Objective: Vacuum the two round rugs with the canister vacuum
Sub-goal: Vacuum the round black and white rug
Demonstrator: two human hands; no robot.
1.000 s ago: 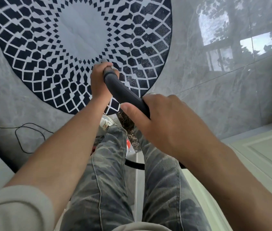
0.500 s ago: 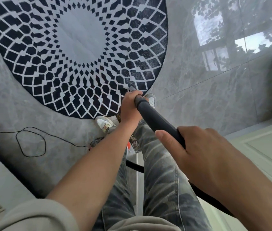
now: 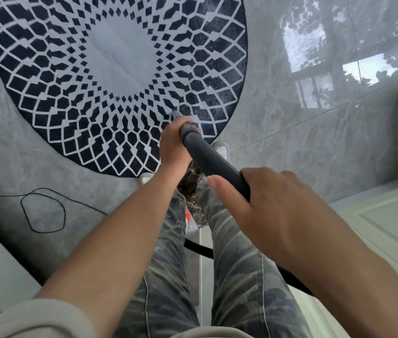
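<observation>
Head view, checker asks: where do you log the wand and both grips?

Operator: I log the dark vacuum wand [image 3: 213, 164] running diagonally from near right to far left, above the person's camouflage trousers [image 3: 166, 276]. The left grip [image 3: 173, 145] sits at the wand's far end, fingers wrapped round it just below the collar. The right grip [image 3: 273, 211] is clamped on the near end, thumb laid along the tube's left side and fingers curled over the top.

Checker: Nozzle?

Operator: Only a blurred tip [image 3: 174, 115] shows beyond the left grip, over the near right part of the round rug [image 3: 71, 93]. I cannot tell whether it touches the pile.

Checker: Rug position?

Operator: Black with a white lattice and a pale grey centre. It lies flat on the glossy grey floor [image 3: 290, 142] and fills the far left. White shoes [image 3: 221, 150] stand just at its near edge.

Checker: Other items?

Operator: A black hose [image 3: 198, 248] crosses behind the legs. A thin black cord [image 3: 42, 213] lies looped on the floor at near left, apart from the rug. I also note a pale panelled surface [image 3: 388, 228] at near right.
</observation>
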